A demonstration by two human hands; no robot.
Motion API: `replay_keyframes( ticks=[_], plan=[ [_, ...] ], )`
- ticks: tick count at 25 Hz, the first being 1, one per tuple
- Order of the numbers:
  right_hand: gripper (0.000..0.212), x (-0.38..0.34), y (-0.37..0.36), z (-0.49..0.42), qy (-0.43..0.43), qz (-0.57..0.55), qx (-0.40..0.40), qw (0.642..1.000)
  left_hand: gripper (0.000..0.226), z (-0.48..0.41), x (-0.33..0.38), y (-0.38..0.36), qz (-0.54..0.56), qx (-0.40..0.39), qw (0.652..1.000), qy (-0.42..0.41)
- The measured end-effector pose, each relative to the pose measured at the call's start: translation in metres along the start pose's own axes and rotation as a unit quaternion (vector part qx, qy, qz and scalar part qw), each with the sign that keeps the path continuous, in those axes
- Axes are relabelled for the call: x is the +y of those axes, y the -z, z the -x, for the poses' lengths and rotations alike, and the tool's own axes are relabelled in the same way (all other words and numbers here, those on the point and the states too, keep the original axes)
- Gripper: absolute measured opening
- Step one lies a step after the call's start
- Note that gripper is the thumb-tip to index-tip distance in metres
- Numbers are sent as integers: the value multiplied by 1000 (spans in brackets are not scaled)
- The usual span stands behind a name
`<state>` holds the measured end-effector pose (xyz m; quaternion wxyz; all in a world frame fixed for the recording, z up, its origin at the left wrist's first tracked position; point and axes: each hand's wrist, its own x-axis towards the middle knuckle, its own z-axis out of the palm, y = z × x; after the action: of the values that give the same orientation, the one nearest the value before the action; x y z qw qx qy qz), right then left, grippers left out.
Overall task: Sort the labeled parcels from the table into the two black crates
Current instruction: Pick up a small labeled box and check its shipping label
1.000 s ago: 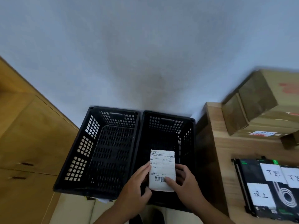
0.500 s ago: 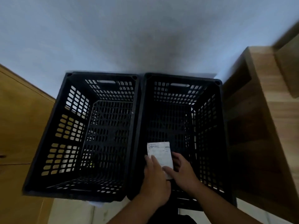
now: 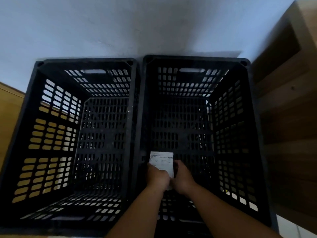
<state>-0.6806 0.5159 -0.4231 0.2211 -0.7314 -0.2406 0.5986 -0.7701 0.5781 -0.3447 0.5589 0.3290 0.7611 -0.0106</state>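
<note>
Two hands [image 3: 158,177] [image 3: 182,178] gripping parcel [image 3: 162,163], inside right crate [image 3: 247,127]

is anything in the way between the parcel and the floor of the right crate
Nothing visible. The left hand and right hand hold the parcel low inside the right crate, whose mesh floor looks bare; the patch under the hands is hidden.

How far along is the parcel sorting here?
Nothing looks sorted yet: the left crate shows only bare floor. In hand: the left hand and right hand hold one labeled parcel low inside the right crate. Left: letting it go, then any other parcels, out of view.
</note>
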Motion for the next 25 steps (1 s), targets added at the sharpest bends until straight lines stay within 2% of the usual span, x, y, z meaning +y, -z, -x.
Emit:
replay_keyframes(
  ticks=[5, 8, 13, 16, 18, 19, 20, 21, 23, 25],
  plan=[
    [69, 17, -8, -10, -26, 38, -25, 999, 51, -14, -18, -3, -43, -9, 998, 36],
    [71, 22, -10, -9, -33, 55, -17, 998, 50, -11, -25, -2, -50, -4, 998, 30],
    [74, 6, 2, 13, -38, 78, -6, 996, 60, 10, -20, 10, -81, -54, 995, 18],
    [72, -16, 24, 58, -31, 107, 17, 994, 56, 51, -15, 32, -108, -92, 990, -17],
    [66, -36, 44, 101, -7, 141, 50, 989, 53, 89, -7, 52, -173, -91, 976, -94],
    [61, -46, 54, 124, 16, 162, 84, 983, 55, 109, -2, 61, -227, -70, 960, -149],
    [57, -57, 63, 147, 45, 185, 127, 973, 60, 128, 3, 70, -299, -34, 927, -222],
    [54, -71, 73, 173, 82, 219, 172, 957, 67, 148, 12, 79, -367, 9, 880, -300],
    [51, -102, 93, 226, 155, 299, 237, 911, 72, 195, 32, 92, -411, 45, 811, -414],
    [51, -128, 114, 274, 213, 344, 282, 870, 67, 236, 50, 97, -420, 48, 761, -492]
  ],
)
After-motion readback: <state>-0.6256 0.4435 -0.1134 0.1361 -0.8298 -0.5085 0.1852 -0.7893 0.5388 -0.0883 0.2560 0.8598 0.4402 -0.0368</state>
